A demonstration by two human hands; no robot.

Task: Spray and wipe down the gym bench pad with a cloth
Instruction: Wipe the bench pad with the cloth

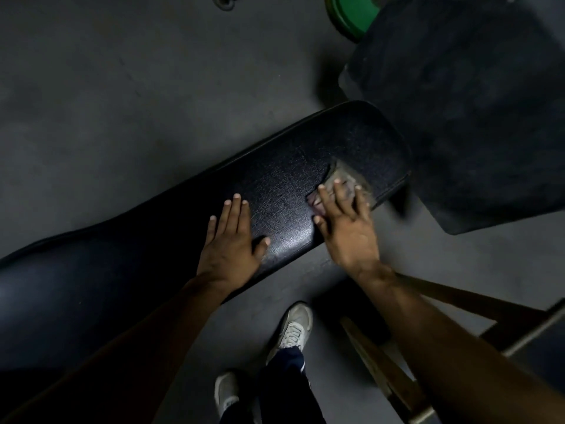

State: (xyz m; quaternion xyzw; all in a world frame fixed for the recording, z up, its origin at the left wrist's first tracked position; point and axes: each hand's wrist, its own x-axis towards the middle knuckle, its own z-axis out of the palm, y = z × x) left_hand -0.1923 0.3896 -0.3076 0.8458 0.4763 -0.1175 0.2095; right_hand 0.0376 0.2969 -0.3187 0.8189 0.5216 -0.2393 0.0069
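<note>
Cloth [345, 182]: one, grey, flat under the right hand's [345, 228] spread fingers [337, 191], near the far end of the bench pad [281, 179].
Right hand: fingers straight and wide, pressing the cloth down.
Left hand [230, 240]: fingers straight, close together, palm flat on the pad, beside the cloth.
Bench pad: one, black.
Shoes: two, white.

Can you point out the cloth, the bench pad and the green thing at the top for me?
cloth [347, 179]: head view, on the grey fabric showing past the fingertips.
bench pad [284, 179]: head view, on the bare black top between the hands.
green weight plate [350, 16]: head view, on its green face.
</note>
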